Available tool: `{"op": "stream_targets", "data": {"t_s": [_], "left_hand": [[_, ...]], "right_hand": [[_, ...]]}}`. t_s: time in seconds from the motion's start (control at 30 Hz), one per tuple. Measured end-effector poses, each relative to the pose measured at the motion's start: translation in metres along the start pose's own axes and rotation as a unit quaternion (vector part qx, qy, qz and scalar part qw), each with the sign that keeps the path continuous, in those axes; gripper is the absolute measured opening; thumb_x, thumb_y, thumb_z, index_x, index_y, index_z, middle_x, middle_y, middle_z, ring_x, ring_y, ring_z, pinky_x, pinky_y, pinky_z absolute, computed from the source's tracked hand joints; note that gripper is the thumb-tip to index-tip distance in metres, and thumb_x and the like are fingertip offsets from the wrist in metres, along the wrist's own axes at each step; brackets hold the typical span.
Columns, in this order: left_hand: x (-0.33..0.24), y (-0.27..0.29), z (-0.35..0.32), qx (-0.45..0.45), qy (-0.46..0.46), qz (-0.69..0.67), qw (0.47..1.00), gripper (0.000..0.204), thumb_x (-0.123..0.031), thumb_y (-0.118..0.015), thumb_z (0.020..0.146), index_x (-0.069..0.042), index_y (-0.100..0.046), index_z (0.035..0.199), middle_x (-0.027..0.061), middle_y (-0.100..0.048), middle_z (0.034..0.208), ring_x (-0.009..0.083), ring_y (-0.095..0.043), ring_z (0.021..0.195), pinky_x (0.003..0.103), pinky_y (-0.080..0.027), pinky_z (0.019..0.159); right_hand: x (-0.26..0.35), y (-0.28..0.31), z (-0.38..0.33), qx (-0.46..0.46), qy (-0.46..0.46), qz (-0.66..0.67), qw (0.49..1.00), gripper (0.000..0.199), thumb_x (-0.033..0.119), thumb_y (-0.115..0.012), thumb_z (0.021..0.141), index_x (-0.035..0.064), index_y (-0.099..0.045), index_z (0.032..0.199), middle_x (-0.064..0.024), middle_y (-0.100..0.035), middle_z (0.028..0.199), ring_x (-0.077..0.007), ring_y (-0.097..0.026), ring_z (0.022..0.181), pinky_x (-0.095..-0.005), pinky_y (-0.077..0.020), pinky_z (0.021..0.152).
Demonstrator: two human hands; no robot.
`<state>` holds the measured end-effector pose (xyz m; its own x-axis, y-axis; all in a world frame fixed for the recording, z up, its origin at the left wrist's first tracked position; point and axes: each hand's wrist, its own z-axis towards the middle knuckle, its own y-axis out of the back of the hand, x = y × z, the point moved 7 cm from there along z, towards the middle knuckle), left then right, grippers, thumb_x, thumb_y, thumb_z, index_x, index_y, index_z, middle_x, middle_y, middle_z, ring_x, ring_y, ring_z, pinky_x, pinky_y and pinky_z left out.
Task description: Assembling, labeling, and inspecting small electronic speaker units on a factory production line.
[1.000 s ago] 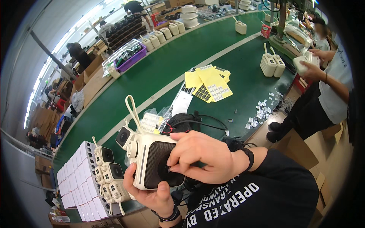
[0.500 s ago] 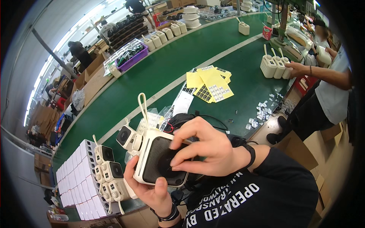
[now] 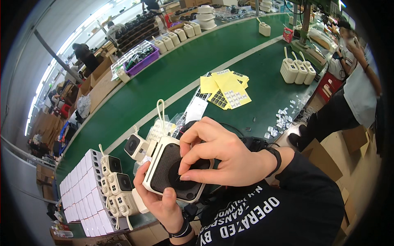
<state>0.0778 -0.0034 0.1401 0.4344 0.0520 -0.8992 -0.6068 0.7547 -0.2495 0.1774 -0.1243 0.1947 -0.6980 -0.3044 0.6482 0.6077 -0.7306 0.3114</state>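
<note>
The left grip (image 3: 164,205) is closed around the lower left edge of a cream speaker (image 3: 162,174), thumb on the front and fingers behind, holding it tilted above the green tabletop (image 3: 258,104). The right grip (image 3: 223,153) is over the dark grille, thumb and forefinger drawn together near its middle; whether anything is pinched between them cannot be told. Ahead of the left grip, the speaker's cord loop (image 3: 161,117) rises from its top, and a second cream speaker (image 3: 136,146) is just beyond. Left of the left grip lie a cluster of cream speakers (image 3: 119,183) and, farther out, rows of white boxes (image 3: 84,192). Beyond the right grip are yellow sheets (image 3: 225,88), with white scraps (image 3: 283,121) to their right near the tabletop's edge.
</note>
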Motion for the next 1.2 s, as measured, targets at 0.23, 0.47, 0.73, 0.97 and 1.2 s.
{"op": "stream_targets", "data": {"t_s": [0.23, 0.47, 0.73, 0.97, 1.2], "left_hand": [[-0.002, -0.003, -0.001, 0.004, 0.003, -0.001, 1.000, 0.065, -0.023, -0.065, 0.072, 0.001, -0.034, 0.125, 0.0141, -0.045, 0.116, 0.0212, -0.048, 0.106, 0.031, -0.039, 0.092], [-0.002, -0.001, -0.003, -0.007, -0.026, 0.080, 0.996, 0.065, -0.034, -0.059, 0.077, 0.003, -0.035, 0.123, 0.0163, -0.048, 0.112, 0.0222, -0.051, 0.102, 0.031, -0.042, 0.088], [-0.002, -0.001, -0.007, -0.010, -0.028, 0.051, 0.998, 0.068, -0.031, -0.069, 0.071, 0.000, -0.036, 0.122, 0.0140, -0.047, 0.112, 0.0208, -0.050, 0.100, 0.030, -0.042, 0.086], [0.017, 0.005, 0.002, -0.016, 0.042, -0.049, 0.998, 0.064, -0.030, -0.064, 0.078, 0.001, -0.034, 0.124, 0.0140, -0.046, 0.116, 0.0215, -0.048, 0.106, 0.033, -0.038, 0.093], [0.059, 0.019, -0.003, 0.001, 0.286, -0.386, 0.877, 0.054, -0.046, -0.034, 0.093, -0.007, -0.039, 0.129, 0.0137, -0.049, 0.124, 0.0265, -0.052, 0.108, 0.041, -0.045, 0.089]], "right_hand": [[0.003, 0.000, -0.002, -0.036, 0.014, -0.012, 0.999, 0.012, 0.007, -0.071, 0.067, 0.0066, -0.062, 0.074, -0.0037, -0.050, 0.085, -0.0188, -0.045, 0.079, -0.0280, -0.0390, 0.068], [0.000, -0.004, -0.009, -0.036, 0.022, -0.056, 0.998, 0.029, 0.007, -0.074, 0.065, 0.0052, -0.062, 0.092, -0.0073, -0.051, 0.098, -0.0194, -0.049, 0.090, -0.0277, -0.0437, 0.076], [-0.037, -0.029, -0.013, 0.016, -0.174, 0.345, 0.922, 0.063, 0.009, -0.067, 0.077, -0.0015, -0.032, 0.129, -0.0121, -0.045, 0.123, -0.0169, -0.046, 0.111, -0.0291, -0.0347, 0.097], [-0.064, -0.036, -0.012, 0.022, -0.281, 0.439, 0.853, 0.050, 0.021, -0.053, 0.089, -0.0011, -0.035, 0.130, -0.0090, -0.050, 0.119, -0.0158, -0.048, 0.110, -0.0280, -0.0365, 0.095], [-0.061, -0.047, -0.031, 0.040, -0.225, 0.521, 0.822, 0.070, 0.020, -0.054, 0.089, 0.0015, -0.010, 0.140, -0.0146, -0.029, 0.138, -0.0197, -0.031, 0.125, -0.0318, -0.0282, 0.102]]}}
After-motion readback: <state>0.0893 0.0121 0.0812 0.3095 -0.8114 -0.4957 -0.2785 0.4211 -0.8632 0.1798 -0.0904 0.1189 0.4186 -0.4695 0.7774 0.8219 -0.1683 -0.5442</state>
